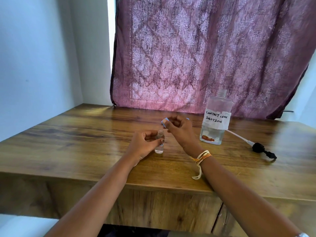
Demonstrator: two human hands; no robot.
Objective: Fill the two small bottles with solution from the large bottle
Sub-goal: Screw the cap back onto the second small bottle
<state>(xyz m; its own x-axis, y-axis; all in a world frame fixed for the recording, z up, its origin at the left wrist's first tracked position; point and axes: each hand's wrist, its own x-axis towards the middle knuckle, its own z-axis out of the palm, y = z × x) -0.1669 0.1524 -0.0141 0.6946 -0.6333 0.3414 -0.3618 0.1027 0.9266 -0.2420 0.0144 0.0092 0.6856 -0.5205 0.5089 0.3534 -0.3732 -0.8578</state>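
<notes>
A small clear bottle [159, 142] stands upright and uncapped on the wooden table [68, 142], with a little liquid in its base. My left hand [142, 144] grips it from the left. My right hand [179, 129] hovers just above and to the right of it, pinching a small light-blue cap [164, 121] in its fingertips. The large clear bottle [216, 118], labelled "contact lens solution", stands open to the right with liquid low in it. A second small bottle is not visible.
A black pump head with a white dip tube [256, 147] lies on the table right of the large bottle. A purple patterned curtain [205, 53] hangs behind. White wall stands at the left. The table's front edge runs close to me.
</notes>
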